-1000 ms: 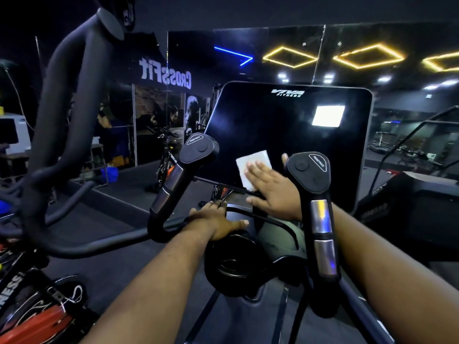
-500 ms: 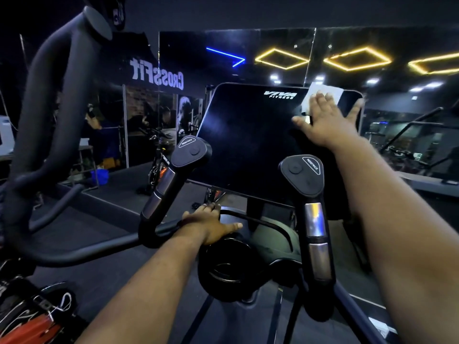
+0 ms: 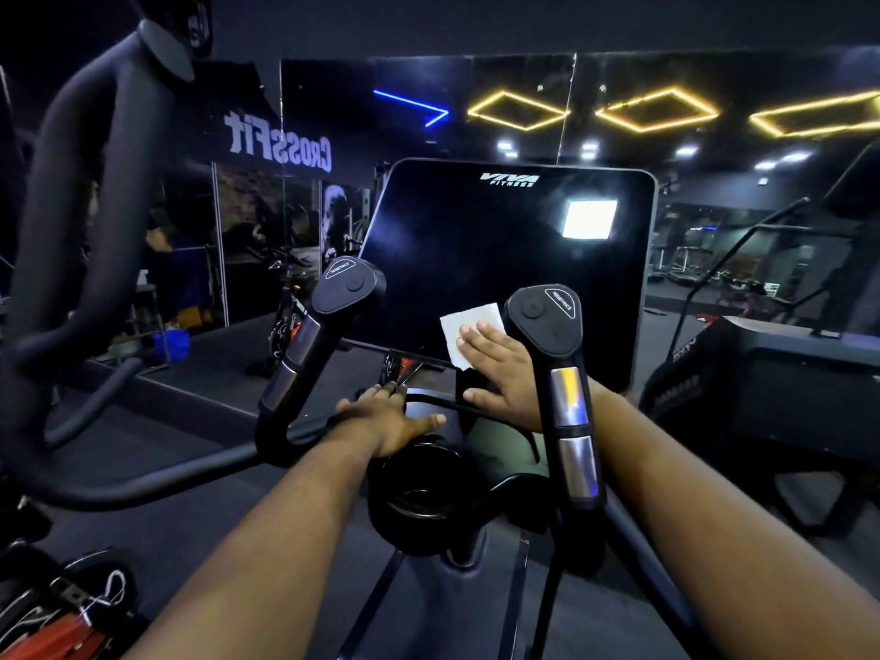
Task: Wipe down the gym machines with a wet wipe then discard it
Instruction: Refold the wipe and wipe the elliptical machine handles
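Head view: the right hand (image 3: 500, 369) lies flat, fingers straight, pressing the white wet wipe (image 3: 469, 328) against the lower edge of the dark console screen (image 3: 500, 250), at about 5 o'clock on the panel. The wipe peeks out above the fingertips toward 11 o'clock. The left hand (image 3: 388, 414) rests with relaxed, extended fingers on the black frame bar (image 3: 443, 401) below the screen, holding nothing and apparently steadying the body.

To do this step well, the person would likely keep the palm flat so the wipe stays spread and does not bunch, and work in overlapping passes toward 12 o'clock so that no strip of glass is missed. Light, even pressure seems wise, since the panel probably flexes on its mount.

Obstacles: the right resistance handle (image 3: 545, 321) stands just beside the working hand at 3 o'clock and hides part of the wrist; a sideways sweep could knock against it. The left resistance handle (image 3: 350, 283) rises at 9 o'clock of the screen, near its lower corner. A bright square reflection (image 3: 589, 219) sits at 2 o'clock on the glass and may mask smears there. A long curved arm bar (image 3: 71, 231) fills the far left, well apart from both hands.
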Tool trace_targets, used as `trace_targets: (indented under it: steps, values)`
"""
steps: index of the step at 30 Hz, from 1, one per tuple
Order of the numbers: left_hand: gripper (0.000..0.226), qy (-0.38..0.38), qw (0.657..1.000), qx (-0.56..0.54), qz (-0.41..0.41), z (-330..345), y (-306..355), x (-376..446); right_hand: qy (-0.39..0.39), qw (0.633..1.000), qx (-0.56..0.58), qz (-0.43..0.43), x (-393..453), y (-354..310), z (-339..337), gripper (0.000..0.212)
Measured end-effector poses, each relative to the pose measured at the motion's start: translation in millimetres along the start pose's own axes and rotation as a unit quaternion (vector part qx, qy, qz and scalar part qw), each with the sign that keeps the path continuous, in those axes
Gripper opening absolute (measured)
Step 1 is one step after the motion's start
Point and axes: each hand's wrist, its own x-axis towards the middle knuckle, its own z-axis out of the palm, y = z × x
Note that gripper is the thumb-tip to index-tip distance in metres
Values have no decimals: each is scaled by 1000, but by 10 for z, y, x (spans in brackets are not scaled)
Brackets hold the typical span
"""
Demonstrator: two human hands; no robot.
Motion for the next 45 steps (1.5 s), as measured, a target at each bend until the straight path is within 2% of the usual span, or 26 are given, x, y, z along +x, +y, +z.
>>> trace_targets:
  steps: [1, 3, 4, 6, 8, 14, 19, 25, 27, 31, 35, 45]
  values:
    - [109, -1, 1000, 0, 0, 2, -9, 10, 28, 999, -25, 16, -33, 115, -37, 83]
    - [107, -4, 1000, 3, 4, 0, -18, 29, 18, 998, 37, 41, -33, 363, -298, 88]
    - [106, -6, 1000, 3, 6, 5, -18, 36, 33, 998, -7, 53, 2, 449, -494, 85]
    - [105, -8, 1000, 1, 6, 13, -21, 33, -1, 984, -84, 155, 58, 645, -875, 84]
    - [106, -4, 1000, 1, 5, 16, -21, 39, 23, 971, -99, 218, 112, 866, -1225, 85]
    - [104, -7, 1000, 1, 3, 10, -27, 54, 42, 941, -96, 323, 260, 1008, -1326, 88]
    - [104, -8, 1000, -2, 8, 3, -14, 26, 27, 945, -99, 309, 5, 674, -1131, 74]
    - [106, -7, 1000, -3, 8, -6, -16, 23, -9, 953, -71, 294, -584, 191, -961, 69]
    - [105, -4, 1000, -4, 7, 3, -25, 20, -30, 951, -61, 301, -721, -10, -942, 73]
    - [104, -3, 1000, 0, 5, 21, -34, 20, -43, 946, -75, 312, -918, -268, -910, 99]
    - [104, -2, 1000, -3, 8, 42, -34, 45, -12, 937, -63, 342, -761, -46, -885, 92]
    - [103, -7, 1000, 0, 10, 33, -42, 96, 32, 922, -41, 383, 12, 870, -1369, 113]
